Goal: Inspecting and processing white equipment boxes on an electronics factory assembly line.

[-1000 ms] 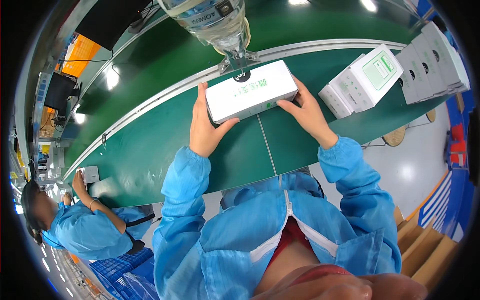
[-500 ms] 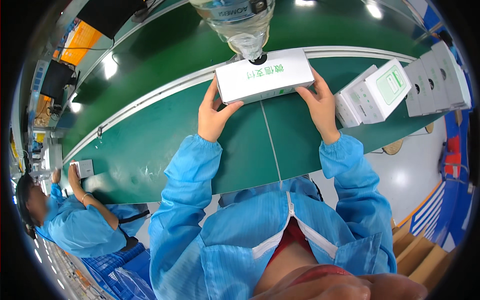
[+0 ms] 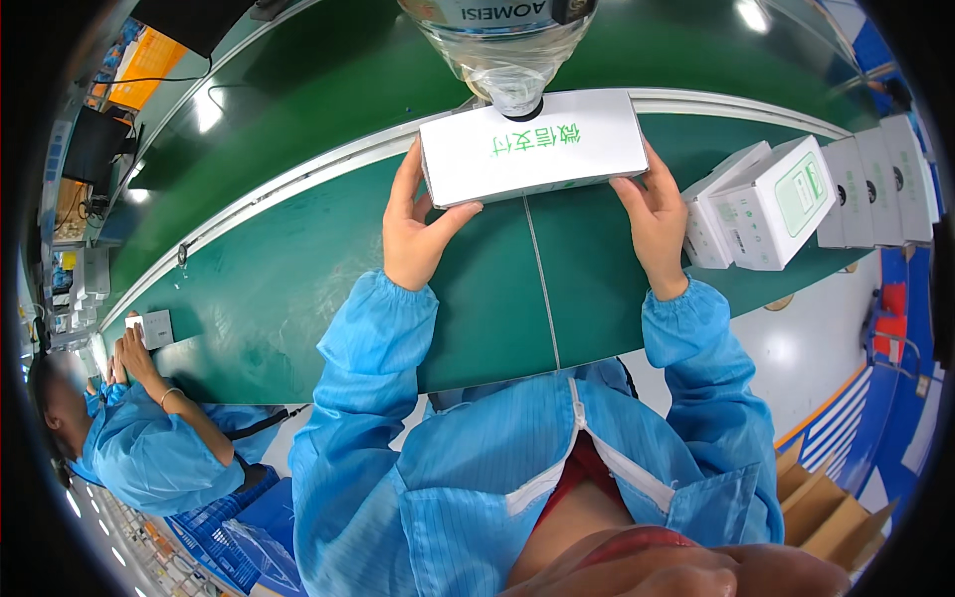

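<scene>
A long white carton point(image 3: 532, 159) with green print on its top is held level between my two hands. My left hand point(image 3: 413, 224) grips its left end, thumb along the near lower edge. At the other end my right hand point(image 3: 657, 219) does the same, fingers on the side. The carton's far edge touches or lies just under the black-ringed mouth of a clear plastic-wrapped container point(image 3: 517, 80). Beside my right hand, two white boxes point(image 3: 776, 204) lean together on the green worktable point(image 3: 477, 328).
More white boxes point(image 3: 875, 189) stand in a row at the far right. A white rail point(image 3: 269, 199) crosses behind the work surface. On the left a co-worker in blue point(image 3: 159, 448) handles a small white box point(image 3: 156, 328). Brown cardboard point(image 3: 826, 507) stands at lower right.
The carton stays in both hands, under the container's mouth. The whole view has shifted slightly. The co-worker's hands have moved closer together by the small box.
</scene>
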`<state>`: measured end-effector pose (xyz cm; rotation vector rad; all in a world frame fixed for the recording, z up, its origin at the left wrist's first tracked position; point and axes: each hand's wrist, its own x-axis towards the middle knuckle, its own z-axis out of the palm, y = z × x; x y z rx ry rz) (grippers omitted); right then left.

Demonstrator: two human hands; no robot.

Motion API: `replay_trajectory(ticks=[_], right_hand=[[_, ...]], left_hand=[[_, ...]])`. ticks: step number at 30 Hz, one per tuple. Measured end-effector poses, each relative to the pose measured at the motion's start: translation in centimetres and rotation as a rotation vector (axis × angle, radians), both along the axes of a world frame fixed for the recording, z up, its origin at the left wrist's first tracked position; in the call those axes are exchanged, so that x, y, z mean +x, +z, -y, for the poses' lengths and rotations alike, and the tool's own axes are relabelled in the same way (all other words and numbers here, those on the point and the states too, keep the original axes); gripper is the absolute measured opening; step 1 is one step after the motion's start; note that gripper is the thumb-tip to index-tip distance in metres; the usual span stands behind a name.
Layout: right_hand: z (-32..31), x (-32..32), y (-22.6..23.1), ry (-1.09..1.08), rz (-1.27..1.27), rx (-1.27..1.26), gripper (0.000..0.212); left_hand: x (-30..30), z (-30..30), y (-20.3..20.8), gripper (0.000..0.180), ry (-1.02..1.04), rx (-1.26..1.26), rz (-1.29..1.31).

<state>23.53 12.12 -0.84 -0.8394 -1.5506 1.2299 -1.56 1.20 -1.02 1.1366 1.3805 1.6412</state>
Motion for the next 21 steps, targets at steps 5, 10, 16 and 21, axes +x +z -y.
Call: replay_trajectory(ticks=[5,10,16,21], right_hand=[[0.1,-0.3,0.4,-0.025,0.013,0.021,0.053],[0.1,-0.4,0.5,-0.033,-0.022,0.030,0.053],[0.2,-0.5,0.6,-0.016,-0.039,0.036,0.053],[0.2,-0.3,0.6,-0.023,-0.010,0.016,0.052]], left_hand=[[0.1,-0.1,0.2,0.096,0.018,-0.013,0.026],[0.3,-0.3,0.9,0.098,0.037,-0.012,0.010],[0.4,-0.1,0.9,0.093,0.075,0.013,-0.032],[0.5,-0.1,1.1,0.094,0.079,0.019,-0.019]])
